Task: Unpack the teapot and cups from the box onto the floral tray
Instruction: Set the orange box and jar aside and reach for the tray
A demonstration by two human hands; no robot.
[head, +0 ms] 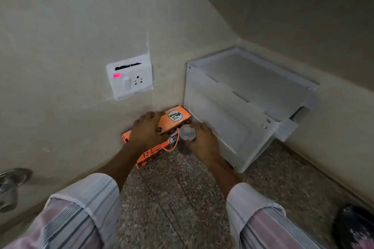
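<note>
Box [159,137]: orange printed carton with an orange cord handle, lying closed on the speckled stone surface [182,198] against the wall, at the back corner, just beside a white plastic drawer unit [238,107].

Left hand [146,130]: fingers spread, resting flat across the carton's top.

Right hand [202,139]: curled round a small translucent item [187,132] just beside the carton's near end; we cannot tell whether it is a cup.

Step in hand, as we judge it: the very start, the carton still to be drawn out and opened. Next move calls for sliding it clear of the wall and drawer unit, then lifting the flap gently, the contents likely fragile.

Floral tray: a dark flowered edge [356,228] shows at the surface's near right corner; we take it for the tray.

Room: cream walls, a white socket plate [129,77], a metal tap [10,186] at the left.
</note>
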